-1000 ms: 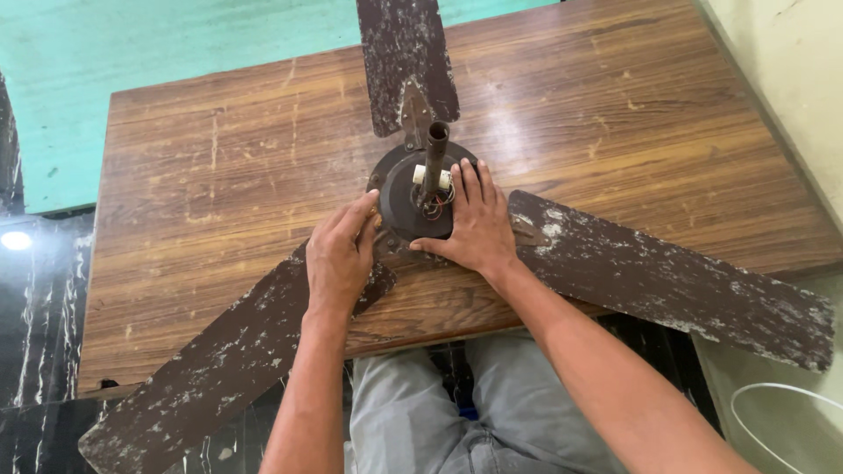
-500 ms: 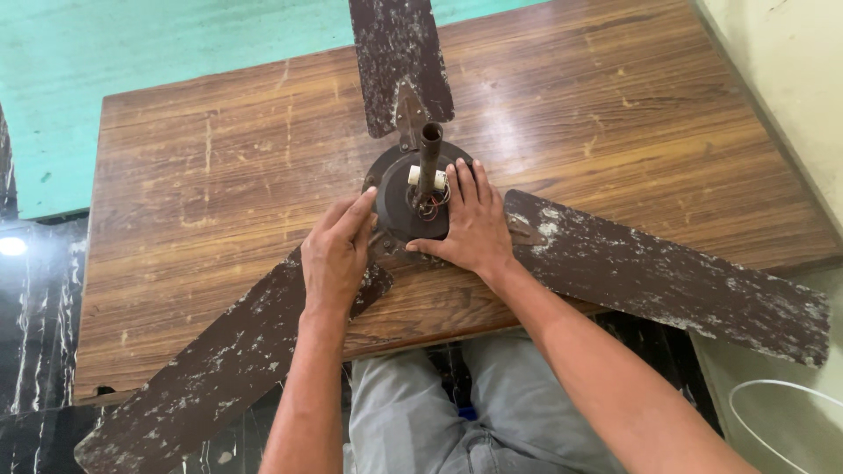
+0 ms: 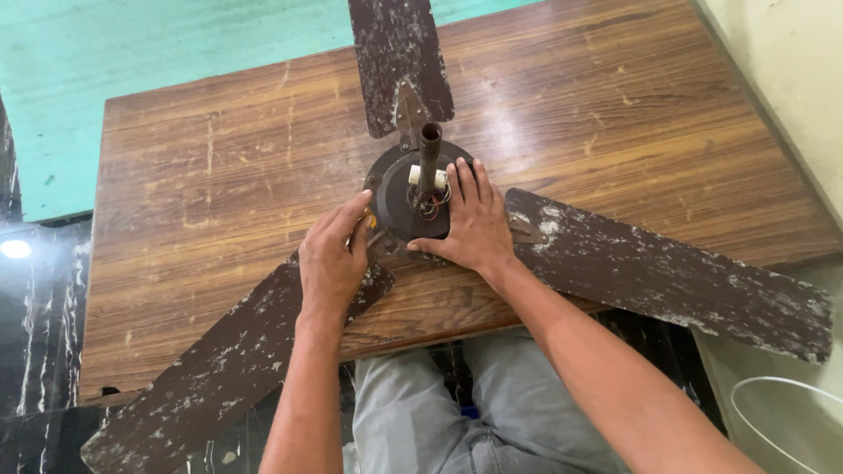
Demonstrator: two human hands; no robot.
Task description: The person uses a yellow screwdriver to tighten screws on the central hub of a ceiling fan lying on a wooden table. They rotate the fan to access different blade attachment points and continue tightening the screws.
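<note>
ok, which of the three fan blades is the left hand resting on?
The lower-left blade: the left hand lies on its root by the hub. The right blade runs past the right hand; the top blade is untouched.

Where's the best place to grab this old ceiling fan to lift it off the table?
Probably by the round motor hub, one hand on each side, from above. The three blades are long, thin and overhang the wooden table, so they look like poor handles; the upright rod is narrow.
</note>
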